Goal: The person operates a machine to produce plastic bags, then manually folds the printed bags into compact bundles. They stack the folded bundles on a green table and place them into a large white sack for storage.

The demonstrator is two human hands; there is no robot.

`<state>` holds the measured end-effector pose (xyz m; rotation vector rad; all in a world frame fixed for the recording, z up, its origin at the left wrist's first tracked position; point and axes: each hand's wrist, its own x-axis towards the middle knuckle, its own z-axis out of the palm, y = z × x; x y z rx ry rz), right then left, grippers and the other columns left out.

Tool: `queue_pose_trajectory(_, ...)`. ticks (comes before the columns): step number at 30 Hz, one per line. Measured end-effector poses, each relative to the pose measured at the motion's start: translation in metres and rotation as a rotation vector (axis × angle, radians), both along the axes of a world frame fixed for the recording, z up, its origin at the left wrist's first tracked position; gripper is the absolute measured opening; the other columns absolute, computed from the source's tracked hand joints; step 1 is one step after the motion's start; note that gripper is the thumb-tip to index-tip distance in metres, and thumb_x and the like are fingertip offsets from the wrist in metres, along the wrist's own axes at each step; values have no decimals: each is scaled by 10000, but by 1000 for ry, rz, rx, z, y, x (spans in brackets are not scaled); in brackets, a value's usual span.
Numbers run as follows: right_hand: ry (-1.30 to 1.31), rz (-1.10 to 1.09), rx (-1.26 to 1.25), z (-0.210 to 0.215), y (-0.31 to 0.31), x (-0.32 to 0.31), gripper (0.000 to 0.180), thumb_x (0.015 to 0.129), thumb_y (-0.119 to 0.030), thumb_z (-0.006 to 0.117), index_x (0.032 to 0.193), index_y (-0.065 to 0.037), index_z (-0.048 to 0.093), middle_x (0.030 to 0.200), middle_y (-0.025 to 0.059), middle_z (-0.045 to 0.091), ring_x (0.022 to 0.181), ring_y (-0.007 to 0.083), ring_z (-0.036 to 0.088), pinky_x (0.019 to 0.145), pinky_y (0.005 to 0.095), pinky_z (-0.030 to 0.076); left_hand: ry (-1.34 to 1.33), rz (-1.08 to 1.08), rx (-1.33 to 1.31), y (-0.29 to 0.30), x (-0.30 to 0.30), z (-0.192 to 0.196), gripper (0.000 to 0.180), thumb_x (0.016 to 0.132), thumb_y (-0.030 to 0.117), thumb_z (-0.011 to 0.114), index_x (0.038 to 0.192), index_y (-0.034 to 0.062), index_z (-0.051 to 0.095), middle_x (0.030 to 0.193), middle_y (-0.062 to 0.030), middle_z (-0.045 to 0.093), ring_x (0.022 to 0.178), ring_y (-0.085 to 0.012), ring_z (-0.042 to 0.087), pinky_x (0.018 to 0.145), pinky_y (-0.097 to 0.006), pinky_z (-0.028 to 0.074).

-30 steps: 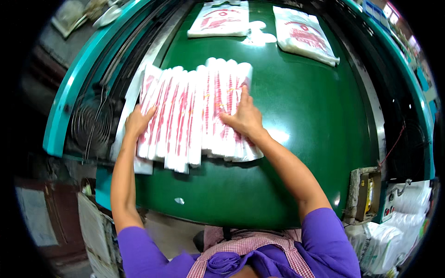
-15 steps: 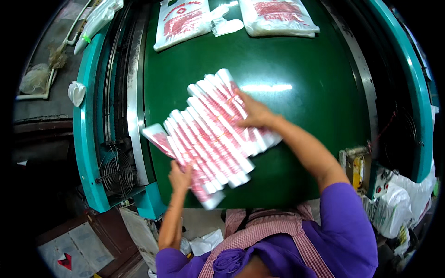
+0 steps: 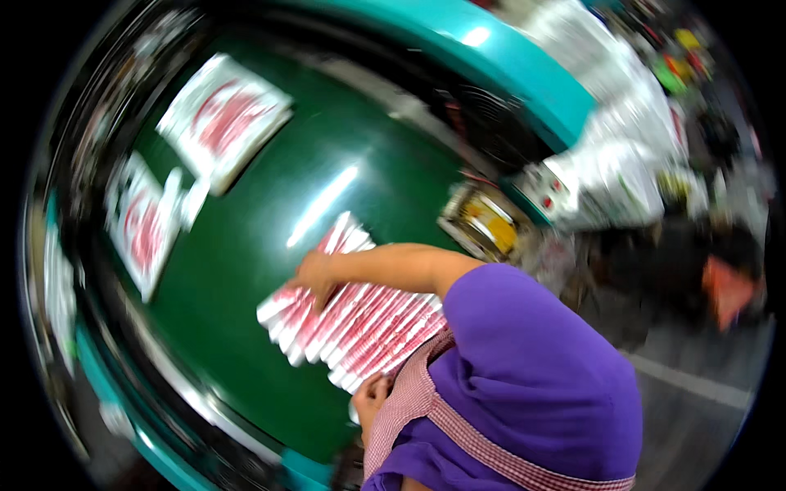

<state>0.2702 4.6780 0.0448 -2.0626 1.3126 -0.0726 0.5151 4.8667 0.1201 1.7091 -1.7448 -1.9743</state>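
hands on a fanned row of bags as the view swings round

since half a second ago the view has swung hard, so the green bench [image 3: 246, 270] now runs slantwise, and the fanned row of red-and-white bags [image 3: 360, 319] sits lower and nearer the body.

at the far left, two separate bag stacks lie flat on the bench: one by the rim [image 3: 141, 222], one higher up [image 3: 223, 116], both well apart from the row. near the middle, the right hand [image 3: 315, 277] lies open and flat on the upper part of the row, pressing rather than gripping. just below, the left hand [image 3: 370, 398] touches the row's near edge; a checked strap hides part of it, so i cannot tell how far its grip is closed.

to the right, a yellow box [image 3: 483, 221] sits at the bench edge.

the row looks gathered but still fanned, not squared into a stack; i judge the job partway done.
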Motion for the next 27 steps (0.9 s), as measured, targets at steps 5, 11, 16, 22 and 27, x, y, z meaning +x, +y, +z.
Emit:
queue_pose_trajectory(5,0,-120,-47,8,12,-26,873,622,-665,664,1348,-233,446,1094,132,601,1017,332,566,887,447,396,126,-123,-1025,-178,7,-41,416,924,151,508,1282,-54,454,1317,-211,460,1225,-311,445,1033,-403,335)
queue_pose_trajectory(11,-188,-426,-151,-18,23,-89,639,773,-583,590,1174,-86,606,1177,161,589,1104,329,534,962,410,398,282,-225,-469,-266,-6,-116,496,901,157,523,1355,4,395,1394,-149,398,1284,-259,374,1075,-376,267)
queue_pose_trajectory(16,-755,-1014,88,-44,72,-118,626,970,-477,357,1448,-84,263,1511,108,216,1402,235,161,1132,344,138,433,276,-305,-235,3,-179,512,978,312,363,1403,31,311,1349,-109,428,1226,-219,429,1040,-367,330)
queue_pose_trajectory(22,-810,-1020,131,-24,63,-105,816,898,-563,446,1468,-57,155,1513,160,181,1398,271,170,1126,361,149,724,375,-73,-229,-12,-148,542,994,390,306,1418,53,287,1352,-104,418,1215,-208,435,1039,-363,344)
queue_pose_trajectory(27,-737,-906,222,-31,143,-141,757,940,-527,378,1476,-64,111,1513,179,168,1399,273,170,1124,361,154,610,423,-116,-161,21,-123,636,975,492,279,1458,83,212,1459,-95,315,1321,-251,333,1091,-397,269)
